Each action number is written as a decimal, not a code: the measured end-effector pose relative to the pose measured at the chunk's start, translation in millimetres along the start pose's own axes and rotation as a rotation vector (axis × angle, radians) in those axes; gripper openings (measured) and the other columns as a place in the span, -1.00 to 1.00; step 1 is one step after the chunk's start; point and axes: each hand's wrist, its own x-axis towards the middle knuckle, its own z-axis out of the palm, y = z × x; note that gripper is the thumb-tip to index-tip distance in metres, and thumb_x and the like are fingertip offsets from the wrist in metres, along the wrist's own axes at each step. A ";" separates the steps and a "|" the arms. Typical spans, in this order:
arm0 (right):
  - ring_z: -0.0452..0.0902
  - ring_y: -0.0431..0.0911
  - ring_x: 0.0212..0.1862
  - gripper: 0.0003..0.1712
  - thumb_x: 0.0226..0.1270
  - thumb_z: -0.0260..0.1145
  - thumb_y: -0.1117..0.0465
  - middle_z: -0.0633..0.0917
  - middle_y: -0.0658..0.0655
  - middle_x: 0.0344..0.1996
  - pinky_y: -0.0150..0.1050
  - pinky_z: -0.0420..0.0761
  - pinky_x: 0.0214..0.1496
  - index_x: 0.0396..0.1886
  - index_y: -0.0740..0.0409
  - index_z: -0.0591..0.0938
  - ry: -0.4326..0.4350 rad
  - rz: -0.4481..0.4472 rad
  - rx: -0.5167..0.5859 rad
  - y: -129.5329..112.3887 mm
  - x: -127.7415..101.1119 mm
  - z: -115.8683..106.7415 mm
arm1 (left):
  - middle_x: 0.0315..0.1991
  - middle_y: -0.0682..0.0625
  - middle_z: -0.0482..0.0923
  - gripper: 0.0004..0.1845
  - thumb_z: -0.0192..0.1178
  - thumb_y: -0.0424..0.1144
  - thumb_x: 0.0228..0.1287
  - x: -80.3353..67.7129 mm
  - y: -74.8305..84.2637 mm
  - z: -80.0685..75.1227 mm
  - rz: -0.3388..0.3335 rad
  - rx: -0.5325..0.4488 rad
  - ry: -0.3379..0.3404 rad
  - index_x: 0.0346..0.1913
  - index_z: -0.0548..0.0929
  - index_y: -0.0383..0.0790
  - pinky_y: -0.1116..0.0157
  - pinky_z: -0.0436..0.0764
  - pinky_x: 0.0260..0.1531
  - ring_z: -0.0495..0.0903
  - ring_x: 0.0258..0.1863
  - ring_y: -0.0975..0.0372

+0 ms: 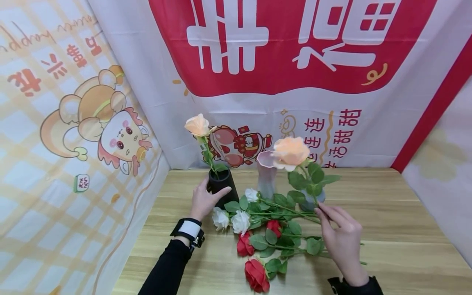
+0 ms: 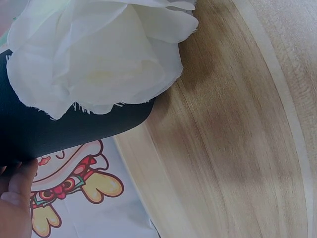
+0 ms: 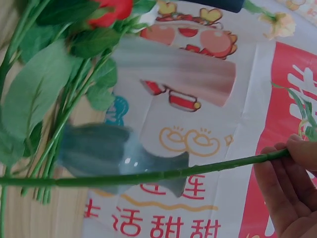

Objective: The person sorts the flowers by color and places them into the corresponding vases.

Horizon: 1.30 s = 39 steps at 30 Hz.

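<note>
My left hand (image 1: 205, 200) grips the side of a black vase (image 1: 223, 189), its thumb across the front. One peach rose (image 1: 198, 125) stands in that vase, leaning left. In my right hand (image 1: 341, 237) a second peach rose (image 1: 291, 152) is pinched by its stem, its bloom raised near a pink vase (image 1: 266, 180). The right wrist view shows the green stem (image 3: 163, 175) between thumb and fingertips, crossing in front of a blue-grey glass vase (image 3: 99, 148). Close to the left wrist camera, a white rose (image 2: 109, 59) hides part of the black vase (image 2: 99, 126).
White roses (image 1: 240, 221) and red roses (image 1: 256, 275) lie on the wooden table (image 1: 398, 229) between my hands, stems pointing right. A printed cloth (image 1: 228, 110) hangs behind the vases, and another patterned cloth (image 1: 73, 172) borders the left side.
</note>
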 end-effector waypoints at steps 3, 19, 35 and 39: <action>0.61 -0.20 -0.38 -0.64 -0.05 0.50 0.62 0.73 0.17 -0.37 -0.59 0.49 -0.26 -0.19 0.36 0.76 -0.011 0.060 0.047 -2.5 1.8 -0.6 | 0.06 -0.04 0.61 -0.18 0.41 0.38 -0.10 -0.1 -0.5 0.8 0.000 -0.003 0.003 0.23 0.52 0.07 0.05 0.54 -0.02 0.57 0.02 0.12; 0.67 -0.13 -0.37 -0.72 0.21 0.43 0.44 0.72 0.15 -0.33 -0.41 0.62 -0.34 -0.06 0.34 0.67 -0.086 0.481 0.294 -20.6 14.1 8.6 | 0.07 -0.02 0.61 -0.20 0.42 0.35 -0.07 -0.2 -3.4 2.6 0.001 -0.001 0.004 0.23 0.52 0.09 0.06 0.55 -0.03 0.57 0.03 0.14; 0.67 0.04 -0.33 -0.83 0.37 0.32 0.36 0.70 0.32 -0.33 -0.23 0.66 -0.29 -0.14 0.41 0.59 -0.212 0.523 0.564 -33.5 29.9 21.1 | 0.08 -0.01 0.60 -0.17 0.41 0.39 -0.10 0.6 -3.6 2.1 -0.005 -0.007 0.005 0.24 0.52 0.07 0.05 0.55 -0.02 0.57 0.04 0.14; 0.66 0.08 -0.32 -0.81 0.40 0.30 0.33 0.70 0.34 -0.31 -0.24 0.66 -0.30 -0.13 0.41 0.57 -0.242 0.504 0.613 -35.8 39.2 25.9 | 0.07 -0.02 0.61 -0.17 0.42 0.39 -0.10 0.5 -3.0 1.9 0.000 -0.006 0.006 0.23 0.52 0.07 0.05 0.55 -0.03 0.57 0.03 0.14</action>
